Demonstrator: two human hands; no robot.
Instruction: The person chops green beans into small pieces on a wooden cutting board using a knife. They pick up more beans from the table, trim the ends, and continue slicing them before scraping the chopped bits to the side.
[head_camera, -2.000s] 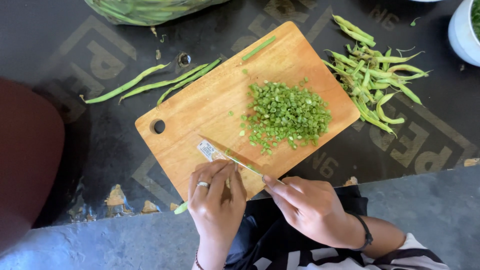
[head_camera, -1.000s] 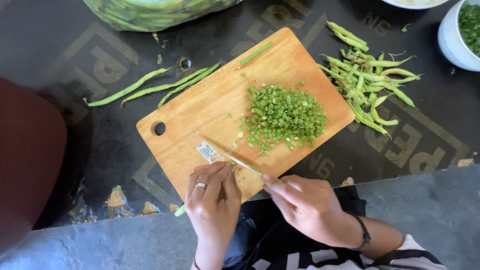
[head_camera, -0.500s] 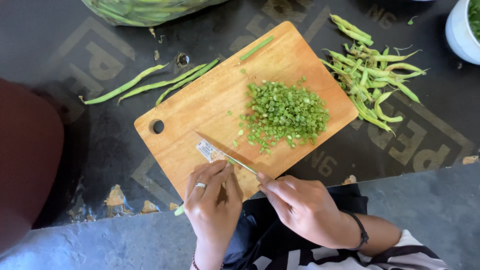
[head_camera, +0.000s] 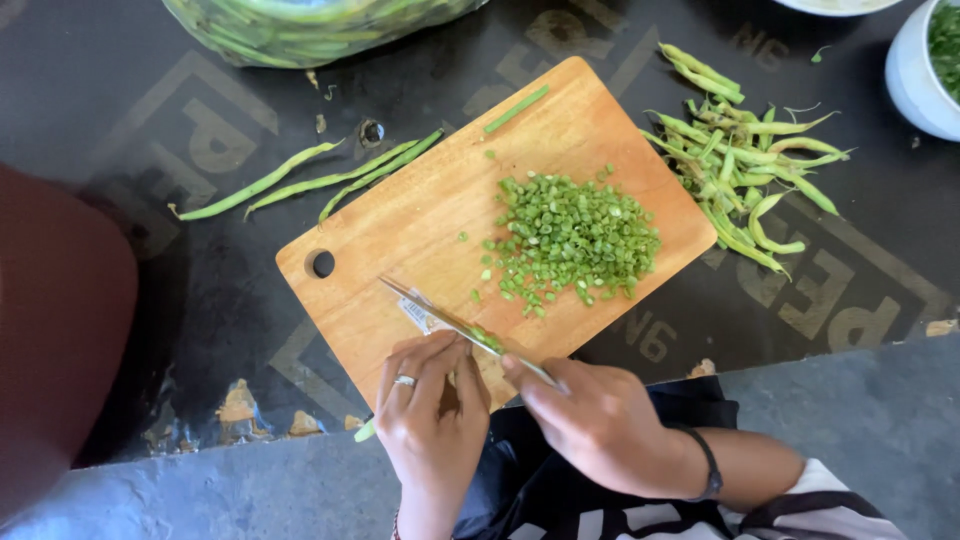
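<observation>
My right hand (head_camera: 600, 420) grips a knife (head_camera: 455, 325) whose blade lies across the near edge of a wooden cutting board (head_camera: 420, 220). My left hand (head_camera: 432, 410), with a ring on one finger, presses down on green beans under its fingers at the board's near edge; a bean end (head_camera: 365, 430) sticks out below the hand. A heap of chopped green bean pieces (head_camera: 570, 235) covers the middle of the board. One short bean piece (head_camera: 516, 108) rests near the board's far edge.
Three whole beans (head_camera: 320, 180) lie on the dark counter left of the board. A pile of bean trimmings (head_camera: 745, 170) sits to the right. A bag of beans (head_camera: 300, 25) is at the top, a white bowl (head_camera: 915, 75) at top right, a dark red object (head_camera: 55, 340) at left.
The knife has kept moving in small strokes at the board's near edge, its blade shifting slightly left. The left hand stays pressed on the beans. The view has shifted a little.
</observation>
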